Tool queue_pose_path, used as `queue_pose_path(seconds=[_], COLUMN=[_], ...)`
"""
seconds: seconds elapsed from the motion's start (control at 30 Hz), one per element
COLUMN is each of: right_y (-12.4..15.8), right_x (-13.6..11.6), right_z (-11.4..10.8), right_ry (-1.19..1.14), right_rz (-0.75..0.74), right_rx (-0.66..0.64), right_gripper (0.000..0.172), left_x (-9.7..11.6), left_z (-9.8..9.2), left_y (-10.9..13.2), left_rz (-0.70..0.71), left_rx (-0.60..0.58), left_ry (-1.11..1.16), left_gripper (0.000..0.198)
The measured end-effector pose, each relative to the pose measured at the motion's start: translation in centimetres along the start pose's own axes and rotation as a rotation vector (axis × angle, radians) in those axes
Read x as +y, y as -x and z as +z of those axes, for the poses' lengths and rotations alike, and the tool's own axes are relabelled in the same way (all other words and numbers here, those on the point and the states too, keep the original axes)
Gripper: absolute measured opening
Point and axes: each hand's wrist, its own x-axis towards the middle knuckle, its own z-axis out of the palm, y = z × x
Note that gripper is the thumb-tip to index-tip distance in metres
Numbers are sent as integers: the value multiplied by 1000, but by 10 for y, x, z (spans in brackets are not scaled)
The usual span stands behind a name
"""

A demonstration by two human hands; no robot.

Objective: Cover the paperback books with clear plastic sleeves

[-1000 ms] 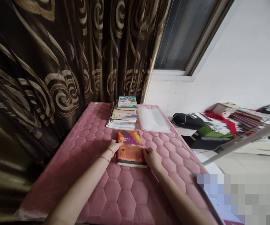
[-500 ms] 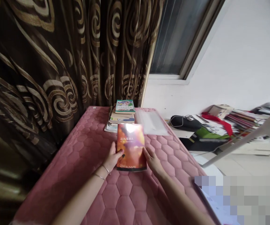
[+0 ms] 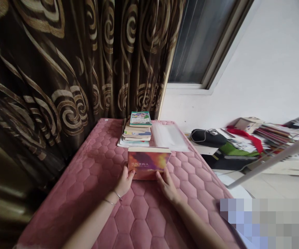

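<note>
Between my two hands is a paperback book [image 3: 149,162] with an orange and purple cover, its top page edge now facing me. My left hand [image 3: 124,180] grips its left side, thumb on the front cover; a thin bracelet [image 3: 118,195] circles that wrist. On the lower right side, my right hand [image 3: 167,182] holds the book with the thumb on the cover and fingers partly hidden behind. Just beyond lies a stack of books [image 3: 137,133], the top one with a green-bordered cover. A clear plastic sheet or folder [image 3: 170,136] lies beside the stack.
All this is on a pink quilted mattress [image 3: 100,166]. A dark patterned curtain [image 3: 68,86] hangs along the left and back. To the right, a low cabinet [image 3: 276,166] carries papers, a black bag [image 3: 207,137] and a red strip [image 3: 248,136]. A pale pole [image 3: 265,162] slants across the right side.
The book has tilted in my hands: its cover now looks foreshortened and the top page edge shows. My right hand has shifted toward the lower corner. The view has moved slightly.
</note>
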Motion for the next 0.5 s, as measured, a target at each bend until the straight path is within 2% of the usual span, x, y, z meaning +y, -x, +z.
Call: queue_pose_path(seconds=[0.13,0.23,0.3,0.4,0.5], right_y=[-1,-6,-13,-27,-41], right_x=[6,2,-9,-35,-60], right_z=[5,3,-3,-19,-32], right_ry=[30,40,55,95,84], right_rz=[-32,-66,-43,37,178], right_rx=[13,23,18,-8,-51], right_gripper=[38,40,40,41,42], left_x=[2,8,18,40,61], left_z=[4,4,1,-4,-8], left_y=[0,-8,-20,-39,-50], left_rz=[-1,-35,-26,-28,-217], left_rx=[28,75,75,-5,-57], left_ry=[-47,-74,-46,80,286], left_gripper=[27,22,23,29,34])
